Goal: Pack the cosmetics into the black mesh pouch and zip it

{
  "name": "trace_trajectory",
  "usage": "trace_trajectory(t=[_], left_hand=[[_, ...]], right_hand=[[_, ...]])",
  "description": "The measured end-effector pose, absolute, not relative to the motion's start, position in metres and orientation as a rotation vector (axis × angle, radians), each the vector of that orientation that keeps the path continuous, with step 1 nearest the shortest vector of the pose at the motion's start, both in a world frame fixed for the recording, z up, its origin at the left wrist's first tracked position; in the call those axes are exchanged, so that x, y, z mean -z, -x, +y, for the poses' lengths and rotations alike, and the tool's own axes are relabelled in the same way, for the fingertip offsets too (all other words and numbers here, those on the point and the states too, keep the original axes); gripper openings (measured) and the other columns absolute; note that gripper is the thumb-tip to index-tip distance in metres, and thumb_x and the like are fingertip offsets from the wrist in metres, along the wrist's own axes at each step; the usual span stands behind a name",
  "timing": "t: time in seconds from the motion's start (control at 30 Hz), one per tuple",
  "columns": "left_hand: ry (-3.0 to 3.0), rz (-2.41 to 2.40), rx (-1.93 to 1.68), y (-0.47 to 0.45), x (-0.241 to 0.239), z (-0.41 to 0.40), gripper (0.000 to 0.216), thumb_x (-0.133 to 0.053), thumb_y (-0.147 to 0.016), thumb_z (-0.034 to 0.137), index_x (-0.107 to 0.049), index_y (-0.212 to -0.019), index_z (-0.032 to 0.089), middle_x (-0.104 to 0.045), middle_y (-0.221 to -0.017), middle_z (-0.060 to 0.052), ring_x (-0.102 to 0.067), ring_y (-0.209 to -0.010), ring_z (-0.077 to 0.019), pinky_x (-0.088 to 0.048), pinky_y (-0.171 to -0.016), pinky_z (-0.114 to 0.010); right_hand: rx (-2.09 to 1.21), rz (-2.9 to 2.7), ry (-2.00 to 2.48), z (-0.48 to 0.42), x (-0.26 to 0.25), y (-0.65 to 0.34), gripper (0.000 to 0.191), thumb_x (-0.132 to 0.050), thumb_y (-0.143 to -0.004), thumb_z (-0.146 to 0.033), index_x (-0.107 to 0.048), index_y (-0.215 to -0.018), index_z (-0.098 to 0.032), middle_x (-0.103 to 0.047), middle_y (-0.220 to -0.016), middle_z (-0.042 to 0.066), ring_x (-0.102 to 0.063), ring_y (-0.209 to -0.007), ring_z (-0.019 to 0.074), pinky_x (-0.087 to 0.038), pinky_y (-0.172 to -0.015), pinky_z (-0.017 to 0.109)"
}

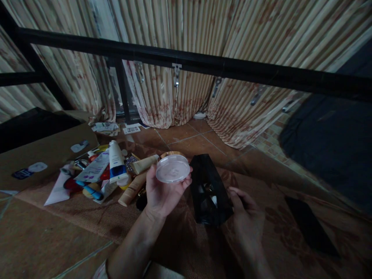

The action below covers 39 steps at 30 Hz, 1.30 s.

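Note:
A round, flat, clear-lidded container [172,169] with pale pink contents rests in my left hand [164,193], held by its edges between thumb and fingers. Just right of it stands an open black bag [207,190] with a few small items showing inside. My right hand [245,211] grips the bag's right side, fingers curled at its rim. To the left lies a heap of cosmetics: a white and blue tube [116,161], a beige tube [144,164], a tan tube [132,189] and a pink tube [59,188].
A brown patterned mat [107,224] covers the tiled floor. A cardboard box [52,155] stands behind the heap at left. On the mat's right lies a flat black rectangular item [312,224]. A black metal bar [203,62] crosses before striped curtains [186,100].

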<state>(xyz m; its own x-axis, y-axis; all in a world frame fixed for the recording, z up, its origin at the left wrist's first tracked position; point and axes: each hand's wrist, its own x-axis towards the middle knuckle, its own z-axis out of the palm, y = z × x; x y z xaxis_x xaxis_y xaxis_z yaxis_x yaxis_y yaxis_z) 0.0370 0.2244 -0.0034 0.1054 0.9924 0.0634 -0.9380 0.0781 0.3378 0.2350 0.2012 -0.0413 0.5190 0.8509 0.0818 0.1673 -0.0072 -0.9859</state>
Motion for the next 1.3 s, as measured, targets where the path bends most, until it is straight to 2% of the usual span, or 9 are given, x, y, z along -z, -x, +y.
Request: trace_trajectory(t=[0.1,0.43,0.6,0.73,0.8,0.9,1.07,1.17,1.3], left_hand=[[-0.287,0.239,-1.396,-0.037,0.006,0.227,0.049,-0.054,-0.079,0.055,-0.062,-0.106,0.016,-0.067,-0.096,-0.012,-0.063,-0.08,-0.02,-0.052,-0.072,-0.032],[-0.228,0.33,-1.314,-0.037,0.013,0.232,0.055,-0.046,-0.084,0.057,-0.06,-0.113,0.013,-0.066,-0.102,-0.016,-0.064,-0.081,-0.0185,-0.052,-0.074,-0.03],[-0.341,0.485,-1.411,-0.04,0.01,0.231,0.044,-0.051,-0.084,0.049,-0.062,-0.109,0.014,-0.067,-0.098,-0.011,-0.063,-0.076,-0.0167,-0.051,-0.066,-0.026],[-0.56,0.708,-1.569,-0.047,0.011,0.232,0.031,-0.063,-0.079,0.034,-0.065,-0.105,0.017,-0.067,-0.104,-0.005,-0.062,-0.087,-0.0162,-0.048,-0.077,-0.024],[-0.699,0.868,-1.651,-0.052,0.012,0.233,0.04,-0.074,-0.069,0.021,-0.065,-0.108,0.019,-0.065,-0.111,-0.004,-0.059,-0.101,-0.0174,-0.044,-0.088,-0.023],[-0.917,1.035,-1.739,-0.055,0.013,0.234,0.068,-0.08,-0.053,0.005,-0.062,-0.116,0.023,-0.06,-0.122,-0.004,-0.051,-0.118,-0.0202,-0.037,-0.099,-0.025],[-1.209,1.179,-1.727,-0.055,0.014,0.237,0.075,-0.078,-0.053,0.003,-0.058,-0.122,0.027,-0.053,-0.131,-0.004,-0.043,-0.127,-0.023,-0.028,-0.11,-0.034],[-1.168,1.129,-1.753,-0.056,0.016,0.238,0.07,-0.076,-0.053,0.0,-0.061,-0.118,0.025,-0.051,-0.131,-0.005,-0.041,-0.129,-0.0241,-0.033,-0.107,-0.034],[-0.985,1.043,-1.728,-0.059,0.016,0.235,0.071,-0.076,-0.051,-0.001,-0.061,-0.116,0.023,-0.056,-0.125,-0.006,-0.051,-0.118,-0.0224,-0.045,-0.093,-0.028]], right_hand=[[-0.679,-0.938,1.503,0.202,0.043,-0.236,0.031,-0.065,-0.074,-0.043,-0.071,-0.09,-0.018,-0.073,-0.092,0.007,-0.065,-0.084,0.0223,-0.049,-0.073,0.033],[-0.667,-0.924,1.512,0.202,0.039,-0.233,0.031,-0.065,-0.073,-0.042,-0.071,-0.089,-0.017,-0.073,-0.092,0.008,-0.066,-0.084,0.0226,-0.049,-0.073,0.033],[-0.645,-0.953,1.485,0.203,0.041,-0.235,0.028,-0.064,-0.076,-0.041,-0.071,-0.09,-0.018,-0.073,-0.094,0.007,-0.065,-0.085,0.0223,-0.049,-0.076,0.033],[-0.641,-0.966,1.481,0.203,0.043,-0.236,0.028,-0.064,-0.076,-0.042,-0.071,-0.089,-0.018,-0.073,-0.093,0.007,-0.065,-0.085,0.0225,-0.048,-0.075,0.033],[-0.653,-0.958,1.466,0.203,0.044,-0.237,0.028,-0.063,-0.077,-0.042,-0.071,-0.09,-0.018,-0.073,-0.093,0.007,-0.065,-0.086,0.0226,-0.048,-0.075,0.033],[-0.669,-0.958,1.44,0.203,0.046,-0.237,0.028,-0.062,-0.077,-0.042,-0.071,-0.091,-0.019,-0.072,-0.094,0.006,-0.065,-0.086,0.0222,-0.047,-0.075,0.033],[-0.662,-0.965,1.424,0.202,0.045,-0.236,0.027,-0.062,-0.079,-0.043,-0.071,-0.09,-0.02,-0.072,-0.092,0.005,-0.065,-0.086,0.0212,-0.047,-0.077,0.033],[-0.672,-0.977,1.414,0.202,0.043,-0.237,0.028,-0.061,-0.079,-0.043,-0.07,-0.091,-0.019,-0.072,-0.093,0.005,-0.065,-0.087,0.0213,-0.047,-0.078,0.033],[-0.637,-0.971,1.405,0.202,0.043,-0.237,0.029,-0.062,-0.079,-0.044,-0.071,-0.09,-0.018,-0.072,-0.092,0.006,-0.064,-0.086,0.0216,-0.047,-0.078,0.034]])
